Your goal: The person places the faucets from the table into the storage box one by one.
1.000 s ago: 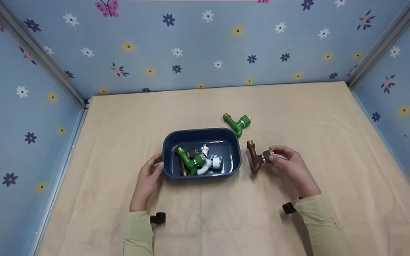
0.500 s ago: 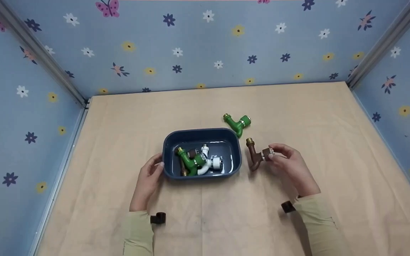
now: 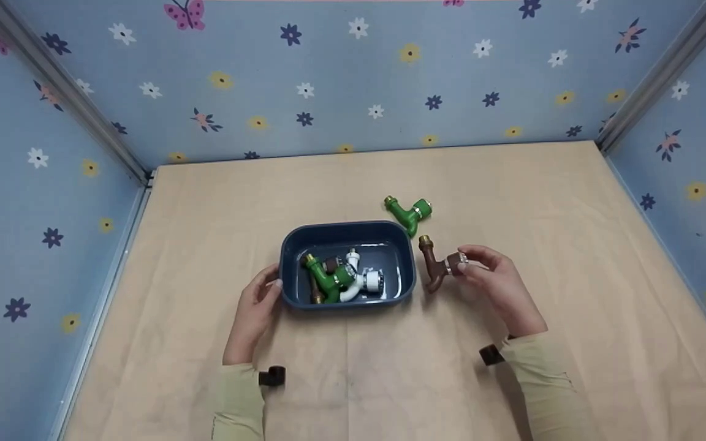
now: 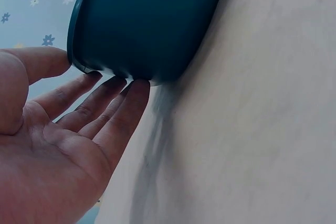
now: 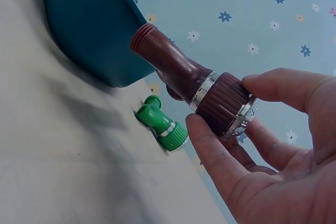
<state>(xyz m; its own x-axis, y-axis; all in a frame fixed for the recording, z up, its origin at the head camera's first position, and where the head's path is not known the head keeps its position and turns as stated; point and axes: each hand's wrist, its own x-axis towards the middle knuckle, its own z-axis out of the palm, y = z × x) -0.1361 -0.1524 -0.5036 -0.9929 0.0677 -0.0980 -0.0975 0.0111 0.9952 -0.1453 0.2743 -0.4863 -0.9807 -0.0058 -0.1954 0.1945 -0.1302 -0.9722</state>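
Raised off the table, a brown faucet (image 5: 173,66) with a brass-coloured threaded end is pinched by its ribbed knob between the thumb and fingers of my right hand (image 3: 500,282). It hangs just right of a dark blue plastic basin (image 3: 347,229). Inside the basin lie a green faucet (image 3: 328,278), a white faucet (image 3: 362,283) and a partly hidden brown faucet (image 3: 315,286). My left hand (image 3: 258,306) rests its extended fingertips (image 4: 139,90) on the basin's left outer wall, the thumb at the rim.
Another green faucet (image 3: 408,214) lies on the beige-covered table (image 3: 236,202) behind the basin's right corner. Blue flowered panels (image 3: 353,73) enclose the back and both sides, with grey metal posts (image 3: 659,67) at the corners. A small black camera (image 3: 273,375) sits at the left wrist.
My right hand has brought the brown faucet slightly leftward and farther from me, closer to the basin's right side. The left hand and basin have stayed still.
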